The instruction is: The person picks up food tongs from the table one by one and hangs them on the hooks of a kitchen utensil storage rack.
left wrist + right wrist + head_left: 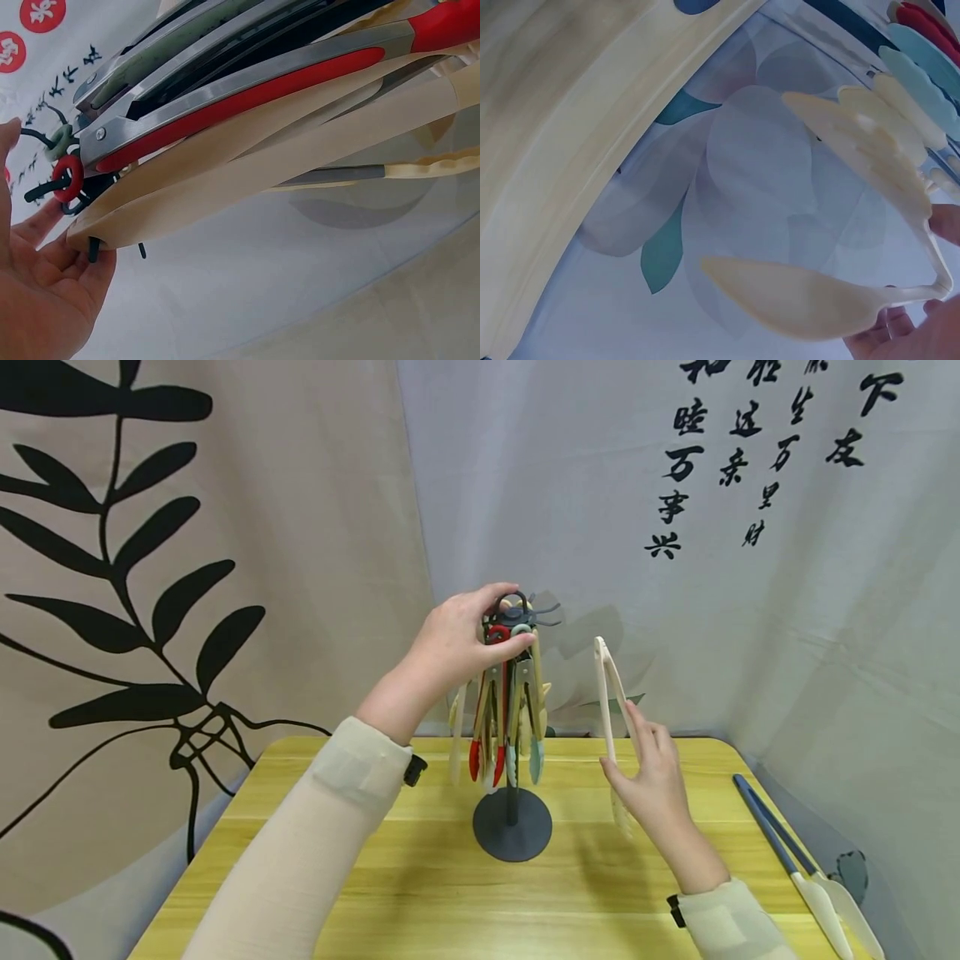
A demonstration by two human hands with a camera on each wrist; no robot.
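Observation:
A dark rack (512,827) with a round base stands on the table, hung with several tongs. My left hand (457,635) grips its top, thumb across the front and a finger at the ring; some fingers are hidden behind it. Red-tipped tongs (240,97) and beige tongs (300,161) hang from hooks close to this hand, with mint-tipped tongs (536,760) beside them. To the right of the rack, my right hand (656,777) holds cream tongs (802,300) upright between thumb and fingers. Their two arms are spread, with the broad ends down.
Two spatulas (821,902) with blue-grey handles lie along the right edge of the wooden table (420,902). A cloth backdrop (540,468) with dark lettering and a leaf print hangs close behind the table.

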